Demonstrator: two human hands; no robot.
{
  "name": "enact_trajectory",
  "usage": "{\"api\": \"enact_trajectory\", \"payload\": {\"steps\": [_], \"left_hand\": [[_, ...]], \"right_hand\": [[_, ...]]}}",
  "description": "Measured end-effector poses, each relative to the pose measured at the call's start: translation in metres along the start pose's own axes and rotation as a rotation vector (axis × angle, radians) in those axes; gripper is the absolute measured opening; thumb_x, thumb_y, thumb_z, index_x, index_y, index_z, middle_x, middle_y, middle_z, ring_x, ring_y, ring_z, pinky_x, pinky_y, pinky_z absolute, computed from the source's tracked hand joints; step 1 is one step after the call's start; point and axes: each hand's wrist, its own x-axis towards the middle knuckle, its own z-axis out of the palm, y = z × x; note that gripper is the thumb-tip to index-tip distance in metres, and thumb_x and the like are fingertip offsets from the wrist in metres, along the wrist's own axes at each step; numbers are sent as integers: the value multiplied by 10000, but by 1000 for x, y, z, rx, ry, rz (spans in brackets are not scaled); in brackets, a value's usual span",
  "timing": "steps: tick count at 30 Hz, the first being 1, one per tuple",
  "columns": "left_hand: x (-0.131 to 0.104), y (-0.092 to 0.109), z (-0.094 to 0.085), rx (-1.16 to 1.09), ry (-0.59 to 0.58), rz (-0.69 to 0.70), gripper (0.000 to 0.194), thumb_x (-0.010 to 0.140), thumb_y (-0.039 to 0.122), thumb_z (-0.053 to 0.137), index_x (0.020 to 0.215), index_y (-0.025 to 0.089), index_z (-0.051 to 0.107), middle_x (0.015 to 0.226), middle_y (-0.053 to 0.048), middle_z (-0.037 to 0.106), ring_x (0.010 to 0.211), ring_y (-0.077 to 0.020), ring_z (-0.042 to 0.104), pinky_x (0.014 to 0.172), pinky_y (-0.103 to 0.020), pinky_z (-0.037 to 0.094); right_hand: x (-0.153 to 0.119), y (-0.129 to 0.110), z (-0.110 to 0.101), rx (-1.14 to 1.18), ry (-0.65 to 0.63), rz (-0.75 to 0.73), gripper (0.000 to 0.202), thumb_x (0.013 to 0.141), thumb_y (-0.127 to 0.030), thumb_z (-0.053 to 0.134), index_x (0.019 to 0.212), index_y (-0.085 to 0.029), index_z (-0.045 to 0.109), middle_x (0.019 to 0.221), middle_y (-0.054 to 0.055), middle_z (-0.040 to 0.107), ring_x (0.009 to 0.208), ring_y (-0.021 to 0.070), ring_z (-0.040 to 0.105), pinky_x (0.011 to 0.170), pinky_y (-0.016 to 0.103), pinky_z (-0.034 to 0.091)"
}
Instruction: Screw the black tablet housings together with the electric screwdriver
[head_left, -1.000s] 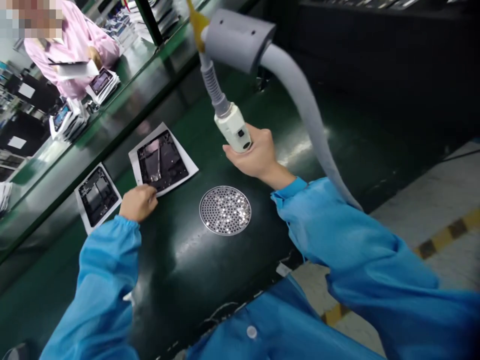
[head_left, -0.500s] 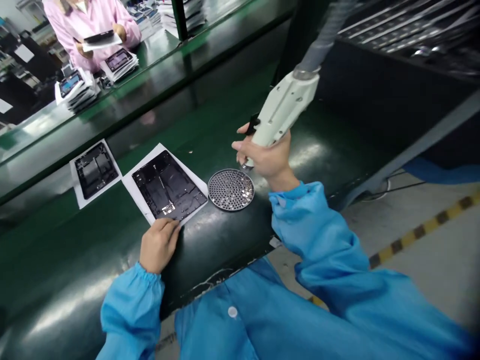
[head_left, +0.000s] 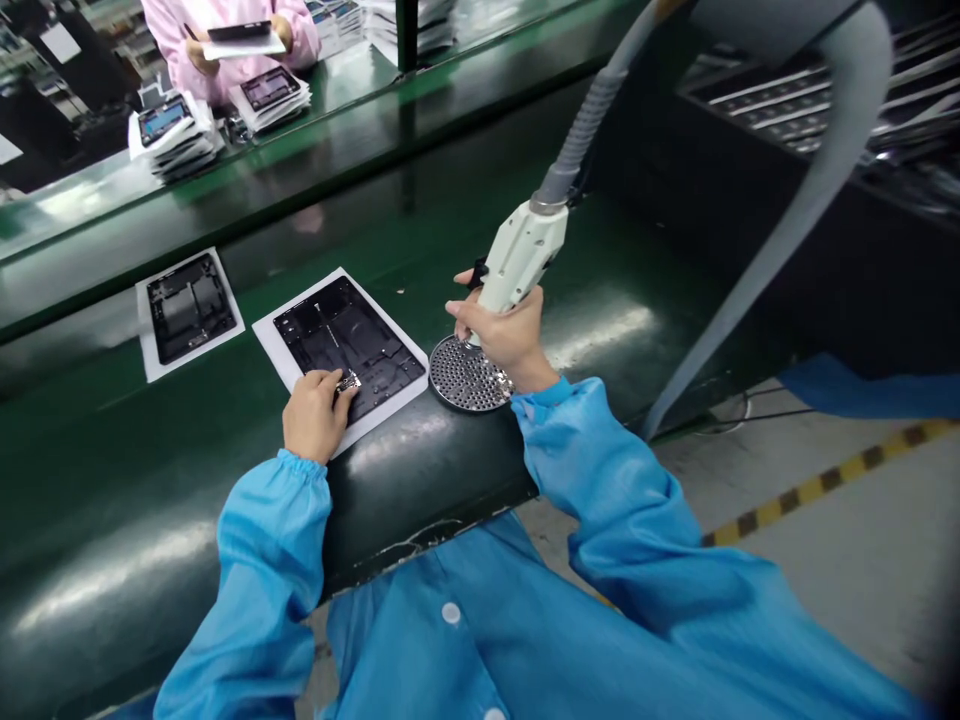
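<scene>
My right hand (head_left: 514, 335) is wrapped around a pale electric screwdriver (head_left: 523, 258), its grey hose rising from the top. The tool's lower end is over a round perforated screw tray (head_left: 459, 378) with small shiny screws in it; my hand covers part of the tray. My left hand (head_left: 316, 410) rests on the near-left edge of a black tablet housing (head_left: 375, 345), its thumb and forefinger closed at a small silvery circuit board (head_left: 349, 382) inside. Their exact contact is partly hidden. The housing lies on a white sheet (head_left: 271, 335).
Another black housing (head_left: 191, 308) lies on white paper to the left on the green bench (head_left: 150, 470). A grey hose (head_left: 780, 240) hangs at the right, before a dark bin (head_left: 750, 200). Across a ledge, a person in pink (head_left: 232, 75) holds a dark panel near stacked housings.
My left hand has moved from the housing's near edge onto the small circuit board. My right hand has brought the screwdriver down and left, over the screw tray. The view has shifted slightly.
</scene>
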Motion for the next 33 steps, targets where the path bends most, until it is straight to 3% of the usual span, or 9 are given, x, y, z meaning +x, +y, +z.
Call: {"api": "enact_trajectory", "payload": {"steps": [10,21,26,29,33], "left_hand": [[12,-8,-3,-117,-101,-46,218,830,344,665,958,178,727,981,-52,647,852,-197,619,729,-313,489],[24,-7,-14,-212,-86,4,76,781,258,676,754,194,707,880,-35,705,853,-207,626,778,-321,484],[20,-5,-12,-422,-51,-119,141,787,319,644,754,194,700,616,18,646,559,-128,569,588,-250,449],[11,-1,-3,-623,-36,-210,140,766,308,653,764,177,702,607,17,653,551,-119,583,564,-229,453],[-4,14,9,-747,6,-281,163,782,308,648,819,168,723,692,-5,702,596,-121,612,598,-226,479]], "right_hand": [[0,5,-2,-30,-28,-31,170,663,-187,703,807,-209,617,430,-92,542,368,100,488,443,272,466],[0,4,-2,-63,-100,-37,172,681,-170,708,816,-203,607,459,-77,530,424,112,520,505,295,514],[12,-9,-5,-58,-70,-107,264,692,-312,767,887,-218,616,482,-75,507,409,105,491,438,279,466],[13,-24,-4,-8,-19,-160,300,692,-408,777,891,-243,622,476,-72,503,378,100,466,413,281,429],[2,-33,3,3,-50,-112,316,673,-420,807,873,-266,617,477,-68,503,384,104,472,451,300,455]]}}
